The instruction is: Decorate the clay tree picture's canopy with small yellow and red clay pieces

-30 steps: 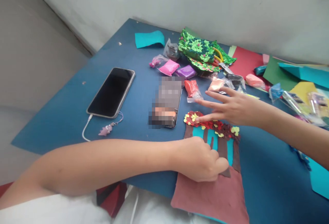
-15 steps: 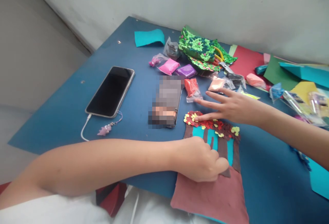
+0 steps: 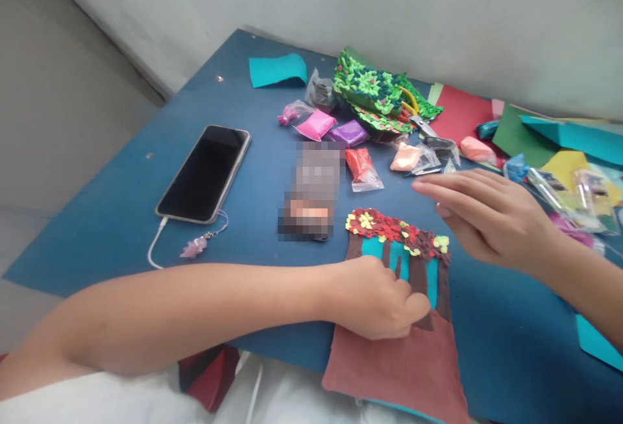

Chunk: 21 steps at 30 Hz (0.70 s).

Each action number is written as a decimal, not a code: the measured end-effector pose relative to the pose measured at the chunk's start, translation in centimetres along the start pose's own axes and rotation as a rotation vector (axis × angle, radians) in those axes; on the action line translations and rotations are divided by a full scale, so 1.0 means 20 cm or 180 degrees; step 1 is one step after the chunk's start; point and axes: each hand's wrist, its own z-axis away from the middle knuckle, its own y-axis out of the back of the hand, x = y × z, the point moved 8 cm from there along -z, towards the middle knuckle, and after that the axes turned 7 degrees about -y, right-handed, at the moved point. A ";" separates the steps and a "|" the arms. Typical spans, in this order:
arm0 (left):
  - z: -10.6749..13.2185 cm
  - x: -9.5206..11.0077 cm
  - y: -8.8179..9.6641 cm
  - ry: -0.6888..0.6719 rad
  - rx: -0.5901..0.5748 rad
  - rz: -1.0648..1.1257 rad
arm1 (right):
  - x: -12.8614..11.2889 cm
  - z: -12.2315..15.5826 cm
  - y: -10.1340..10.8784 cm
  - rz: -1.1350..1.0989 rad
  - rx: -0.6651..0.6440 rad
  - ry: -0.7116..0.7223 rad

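Observation:
A clay tree picture [image 3: 403,320] lies at the near edge of the blue table [image 3: 146,216]: brown trunks on teal, a reddish-brown base, and red and yellow dots along its top. My left hand [image 3: 377,297] rests on the lower trunk part, fingers curled in with the thumb pressing the clay. My right hand [image 3: 479,213] hovers just right of the dotted top, fingers stretched out and holding nothing.
A black phone [image 3: 204,174] on a white cable lies at the left, a second phone [image 3: 309,197] in the middle. Small bags of coloured clay [image 3: 360,164], a green clay piece [image 3: 377,89], scissors and coloured paper sheets [image 3: 555,145] crowd the back right by the wall.
My right hand has lifted off the red and yellow dots and drawn back to the right. My left hand stays pressed on the picture.

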 end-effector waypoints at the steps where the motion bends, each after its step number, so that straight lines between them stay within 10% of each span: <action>1: 0.00 -0.01 0.02 0.0055 0.0105 0.0112 | -0.04 0.03 0.05 -0.0140 0.0121 -0.0175; 9: 0.07 -0.09 0.12 0.0742 0.1055 0.2153 | -0.25 0.21 0.14 -0.0941 0.0164 -0.0968; 21: 0.06 -0.07 0.09 0.0756 0.0991 0.2571 | -0.30 0.23 0.11 -0.0889 0.0427 -0.0854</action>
